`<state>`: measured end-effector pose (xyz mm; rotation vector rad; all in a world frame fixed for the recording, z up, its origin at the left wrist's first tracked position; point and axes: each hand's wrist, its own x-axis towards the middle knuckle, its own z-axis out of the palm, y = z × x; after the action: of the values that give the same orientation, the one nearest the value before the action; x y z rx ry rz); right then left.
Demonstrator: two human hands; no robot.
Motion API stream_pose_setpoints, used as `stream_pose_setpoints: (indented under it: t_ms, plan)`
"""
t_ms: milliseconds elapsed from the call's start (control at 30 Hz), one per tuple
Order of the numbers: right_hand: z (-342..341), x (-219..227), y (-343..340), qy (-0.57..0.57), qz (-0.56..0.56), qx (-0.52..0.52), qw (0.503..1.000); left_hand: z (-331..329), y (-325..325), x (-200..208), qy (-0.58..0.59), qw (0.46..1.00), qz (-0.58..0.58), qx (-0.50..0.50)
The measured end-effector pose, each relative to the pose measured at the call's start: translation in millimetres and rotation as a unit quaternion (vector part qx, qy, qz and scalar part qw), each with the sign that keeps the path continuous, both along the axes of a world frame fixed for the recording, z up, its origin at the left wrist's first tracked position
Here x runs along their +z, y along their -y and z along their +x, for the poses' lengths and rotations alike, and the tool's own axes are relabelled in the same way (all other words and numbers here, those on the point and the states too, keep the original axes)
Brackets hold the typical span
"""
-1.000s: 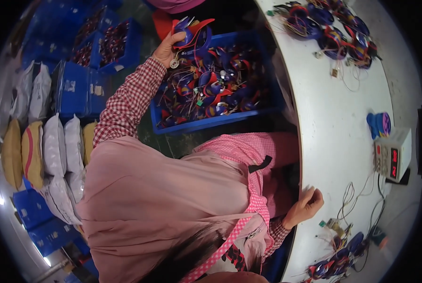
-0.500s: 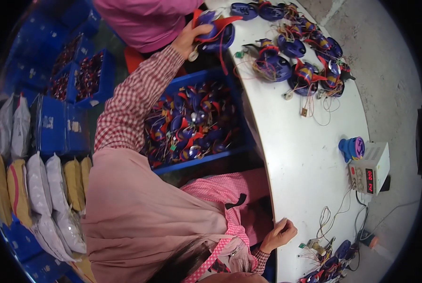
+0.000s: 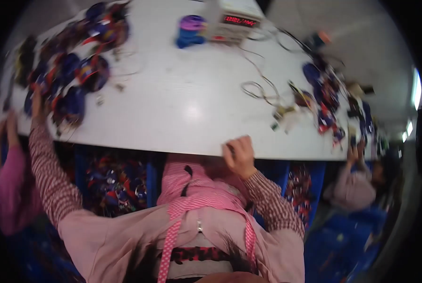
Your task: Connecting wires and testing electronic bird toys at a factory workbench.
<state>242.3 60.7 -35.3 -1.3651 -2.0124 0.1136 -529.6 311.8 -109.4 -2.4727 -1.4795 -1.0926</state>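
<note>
At the left end of the white table, my left hand (image 3: 37, 104) reaches into a heap of purple-and-red plastic toy parts (image 3: 70, 106) with loose wires. It touches or holds one of them; blur hides its fingers and which part it is. My right hand (image 3: 240, 154) rests at the table's front edge, its fingers loosely bent and apart, with nothing seen in it. Thin wires trail from the heap onto the tabletop.
Toward the back stand a blue-and-purple round object (image 3: 191, 32) and a white power supply (image 3: 234, 22) with leads. More toy parts (image 3: 325, 96) lie at the right. Below the table are blue bins (image 3: 152, 181) of parts. Co-workers are at left (image 3: 15, 188) and right (image 3: 352, 186).
My view has turned from the left side to face the table. My left hand, earlier holding a purple-and-red toy part over the bin, is now at the heap. The right hand's fingers have loosened.
</note>
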Motion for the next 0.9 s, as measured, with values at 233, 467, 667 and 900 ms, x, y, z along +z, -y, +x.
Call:
stream_pose_setpoints:
  t_ms: [233,467,667,900]
  plan:
    - [42,40,17,-0.242,-0.072,-0.077,0.965,13,-9,73,0.135,0.9,-0.182,0.373]
    - [237,52,-10,-0.424,0.008,-0.317,0.848,371,88,196,0.226,0.944,-0.231,0.07]
    - [324,46,-37,-0.395,0.012,-0.325,0.859,676,92,229,0.105,0.865,-0.34,-0.354]
    - [338,51,-54,-0.266,-0.075,-0.259,0.926,939,64,188,-0.017,0.895,-0.23,-0.382]
